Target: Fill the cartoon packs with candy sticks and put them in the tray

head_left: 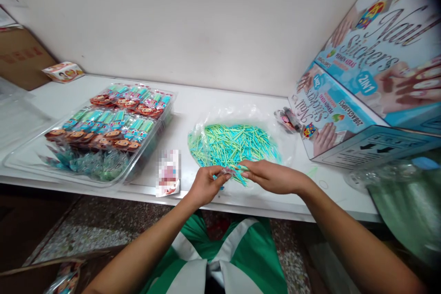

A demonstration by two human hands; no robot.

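Observation:
A heap of thin green and blue sticks lies on a clear plastic bag on the white table. At its near edge, my left hand is closed, thumb against fingers, on a small clear packet with some reddish print. Facing it, my right hand pinches a few of the sticks beside the packet. The two hands' fingertips are close together. Whether the sticks are inside the packet cannot be made out. To the left of my left hand, a small printed card lies near the table's front edge.
On the left stands a clear plastic tray with rows of filled packets. Nail sticker boxes are stacked at right, with a small dark packet beside them. A plastic bottle lies at the right edge.

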